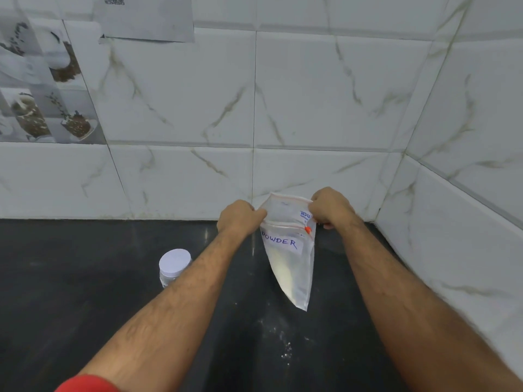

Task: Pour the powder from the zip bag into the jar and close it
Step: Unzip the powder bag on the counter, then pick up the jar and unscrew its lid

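We hold zip bag (291, 261) up, left hand (240, 219) and right hand (331, 207) fingers pinching mouth. Powder inside. Jar (173, 267) capped on desk (85, 278); pouring, closing remain.

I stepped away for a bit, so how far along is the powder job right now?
Early stage. Nothing poured: the powder sits in the zip bag, and the jar on the counter has its white lid on. In hand: left hand and right hand grip the bag's top at the zip. Left: uncap jar, pour, close.
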Tool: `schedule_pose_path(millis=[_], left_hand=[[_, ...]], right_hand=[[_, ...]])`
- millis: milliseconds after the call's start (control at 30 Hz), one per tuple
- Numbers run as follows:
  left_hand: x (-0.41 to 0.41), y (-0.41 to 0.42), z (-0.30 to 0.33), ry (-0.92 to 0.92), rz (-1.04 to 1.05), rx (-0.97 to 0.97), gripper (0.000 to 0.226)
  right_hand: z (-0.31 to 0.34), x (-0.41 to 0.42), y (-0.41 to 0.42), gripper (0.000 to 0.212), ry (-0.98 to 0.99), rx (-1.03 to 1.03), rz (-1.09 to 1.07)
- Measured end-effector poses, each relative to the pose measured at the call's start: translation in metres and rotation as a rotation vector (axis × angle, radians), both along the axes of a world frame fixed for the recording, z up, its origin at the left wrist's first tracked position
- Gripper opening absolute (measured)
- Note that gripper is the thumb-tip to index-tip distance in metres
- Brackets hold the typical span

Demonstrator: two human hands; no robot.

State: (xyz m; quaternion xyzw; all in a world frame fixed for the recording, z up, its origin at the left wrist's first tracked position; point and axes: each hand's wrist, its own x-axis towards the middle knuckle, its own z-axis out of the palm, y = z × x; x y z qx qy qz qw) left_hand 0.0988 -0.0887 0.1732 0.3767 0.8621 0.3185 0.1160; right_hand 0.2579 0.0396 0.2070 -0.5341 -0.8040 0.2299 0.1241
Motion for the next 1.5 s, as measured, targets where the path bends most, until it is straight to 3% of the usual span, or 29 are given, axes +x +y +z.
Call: schedule_pose_path(millis=[267, 400, 533, 733, 900, 967, 1167, 1300, 1500], left_hand=[[0.022, 0.031, 0.03, 0.026, -0.118, 0.093, 0.039], [0.045, 0.04, 0.001, 0.005, -0.171, 0.02, 0.034], [0.067, 0.035, -0.044, -0.089, -0.203, -0.128, 0.023], [0.065, 0.035, -0.05, -0.108, -0.133, -0.022, 0.043], [0.062, 0.035, -0.054, -0.087, -0.153, -0.028, 0.054], [0.058, 0.032, -0.055, -0.096, -0.142, -0.009, 0.053], [0.034, 0.013, -0.051, -0.113, -0.129, 0.071, 0.041], [0.001, -0.014, -0.06, -0.152, -0.161, 0.098, 0.028], [-0.051, -0.069, -0.083, -0.148, -0.111, 0.129, 0.012]], right_hand=[[0.014, 0.045, 0.018, 0.019, 0.259, 0.098, -0.119], [-0.017, 0.059, 0.012, 0.015, 0.132, 0.173, -0.128], [-0.067, 0.068, -0.001, 0.023, -0.112, 0.089, -0.072], [-0.063, 0.067, 0.007, 0.017, -0.074, 0.122, -0.088], [-0.059, 0.058, 0.006, 0.042, -0.093, 0.14, -0.052], [-0.056, 0.052, 0.001, 0.041, -0.063, 0.187, -0.062], [-0.037, 0.02, -0.028, 0.033, 0.17, 0.411, -0.027], [-0.037, -0.02, -0.058, 0.033, 0.245, 0.39, 0.109], [-0.075, -0.076, -0.111, 0.03, 0.202, 0.334, 0.278]])
